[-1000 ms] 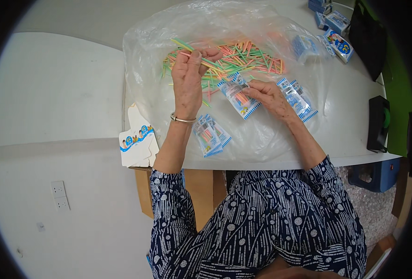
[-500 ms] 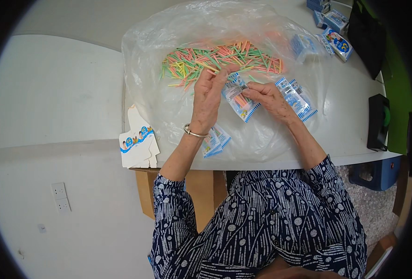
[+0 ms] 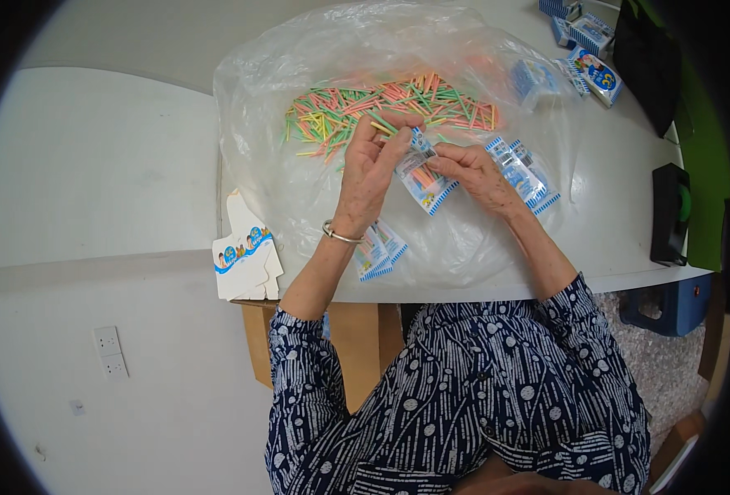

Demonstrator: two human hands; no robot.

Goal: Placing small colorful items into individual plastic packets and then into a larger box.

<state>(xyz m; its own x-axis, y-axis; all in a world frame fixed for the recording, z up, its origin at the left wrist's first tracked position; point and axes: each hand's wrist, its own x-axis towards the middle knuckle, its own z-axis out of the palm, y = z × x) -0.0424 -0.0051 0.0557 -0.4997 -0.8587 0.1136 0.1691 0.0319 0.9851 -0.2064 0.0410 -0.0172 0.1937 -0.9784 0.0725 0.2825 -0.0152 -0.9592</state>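
My right hand point(image 3: 479, 177) pinches a small clear packet point(image 3: 427, 191) with blue-striped ends. Pink and pale sticks show inside it. My left hand point(image 3: 367, 173) is closed at the packet's upper end, with a few thin coloured sticks point(image 3: 383, 125), green and yellow, between thumb and fingers. Just beyond the hands lies a loose pile of pink, green and yellow sticks point(image 3: 456, 103) on a spread clear plastic bag point(image 3: 287, 186). More packets point(image 3: 520, 175) rest to the right of my right hand. Other packets point(image 3: 379, 254) lie partly under my left wrist.
White flattened cardboard pieces point(image 3: 249, 260) lie at the table's left front edge. Several blue-and-white packs point(image 3: 593, 74) sit at the far right, near a black box-like object point(image 3: 670, 216). Below the table are a brown carton point(image 3: 353, 346) and a blue stool point(image 3: 666, 307).
The sticks showing at my left fingers have turned from pinkish to green and yellow. My left fingers have shifted slightly at the packet's top; my right hand keeps its grip almost unmoved.
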